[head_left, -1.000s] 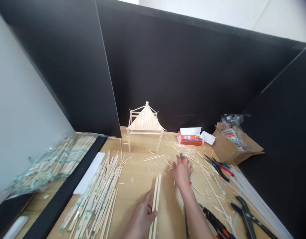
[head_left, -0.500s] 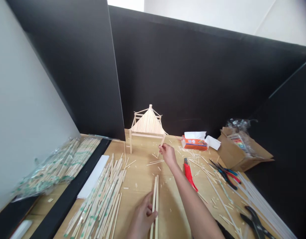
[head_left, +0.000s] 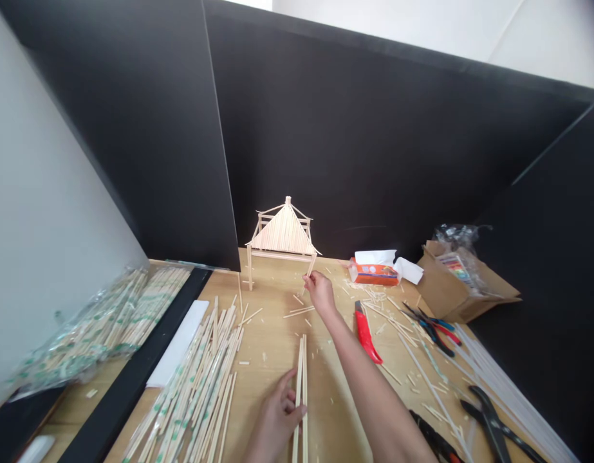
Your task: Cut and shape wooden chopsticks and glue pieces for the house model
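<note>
A small house-shaped frame of wooden sticks, its front roof face [head_left: 284, 231] covered in close-set sticks, stands at the back of the table. My right hand [head_left: 320, 292] is closed in a pinch on its slanting front right leg. Nearer to me, my left hand [head_left: 280, 415] curls around a few long chopsticks [head_left: 304, 379], thumb across them. These lie pointing away from me, and their near ends run out of view. Short stick pieces [head_left: 299, 312] are on the wood below the frame.
Loose and wrapped chopsticks [head_left: 195, 386] are heaped at left, beside a white strip [head_left: 178, 344]. To the right are a red utility knife [head_left: 367, 334], pliers [head_left: 436, 331], an orange box [head_left: 374, 273], a cardboard box [head_left: 465, 286] and translucent glue sticks [head_left: 504, 386]. Black panels [head_left: 374, 141] wall the table.
The whole view has shifted slightly. Both hands keep the same grips, the right on the frame's leg and the left on the chopsticks.
</note>
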`<state>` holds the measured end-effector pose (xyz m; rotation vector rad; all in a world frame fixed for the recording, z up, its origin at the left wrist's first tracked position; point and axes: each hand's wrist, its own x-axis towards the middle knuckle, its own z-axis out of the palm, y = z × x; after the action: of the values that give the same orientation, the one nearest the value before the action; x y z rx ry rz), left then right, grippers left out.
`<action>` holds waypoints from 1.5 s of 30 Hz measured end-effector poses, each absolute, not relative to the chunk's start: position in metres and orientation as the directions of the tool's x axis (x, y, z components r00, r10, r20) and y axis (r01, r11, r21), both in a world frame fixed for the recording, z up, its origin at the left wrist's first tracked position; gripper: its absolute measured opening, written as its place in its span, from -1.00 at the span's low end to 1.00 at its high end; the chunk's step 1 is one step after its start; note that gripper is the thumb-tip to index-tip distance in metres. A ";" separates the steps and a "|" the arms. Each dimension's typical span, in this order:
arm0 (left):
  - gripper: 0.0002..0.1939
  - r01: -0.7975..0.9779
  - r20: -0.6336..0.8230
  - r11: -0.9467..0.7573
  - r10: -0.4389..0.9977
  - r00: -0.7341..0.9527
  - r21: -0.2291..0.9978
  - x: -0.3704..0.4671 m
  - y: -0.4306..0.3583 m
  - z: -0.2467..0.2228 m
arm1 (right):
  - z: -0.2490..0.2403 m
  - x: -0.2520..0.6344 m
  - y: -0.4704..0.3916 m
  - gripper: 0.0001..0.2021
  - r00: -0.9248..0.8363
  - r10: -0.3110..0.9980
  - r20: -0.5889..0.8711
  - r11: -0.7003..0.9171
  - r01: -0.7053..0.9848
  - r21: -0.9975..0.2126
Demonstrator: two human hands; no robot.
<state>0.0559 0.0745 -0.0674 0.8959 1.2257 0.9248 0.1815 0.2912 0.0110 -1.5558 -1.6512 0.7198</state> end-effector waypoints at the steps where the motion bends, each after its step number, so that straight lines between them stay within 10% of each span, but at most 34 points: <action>1: -0.25 -0.112 -0.367 0.375 0.926 0.087 0.920 0.056 0.075 -0.065 | 0.013 0.183 0.290 -0.70 0.016 0.991 0.134 0.102 0.565 -0.819; 19: -0.51 -0.176 -0.323 0.341 0.939 0.119 0.924 0.065 0.063 -0.034 | -0.016 0.203 0.087 -0.70 -0.013 0.963 -0.268 -0.267 0.027 -0.963; 28: -0.44 0.045 -0.251 0.252 0.968 -0.031 0.967 0.061 0.061 -0.043 | -0.019 0.227 0.065 -0.74 -0.131 0.907 -0.400 -0.421 -0.308 -0.853; 37: -0.62 -0.206 -0.396 0.413 0.910 0.120 0.887 0.070 0.055 -0.021 | -0.005 0.246 0.057 -0.78 -0.388 0.838 -0.384 -0.544 -0.535 -0.646; 45: -0.63 -0.076 -0.377 0.374 0.926 -0.033 0.924 0.065 0.063 -0.020 | -0.014 0.227 0.055 -0.78 -0.356 0.807 -0.471 -0.586 -0.385 -0.713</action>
<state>0.0649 0.0627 -0.0203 0.8506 1.3511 0.9856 0.2273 0.0545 -0.0137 -1.0761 -0.6391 2.0036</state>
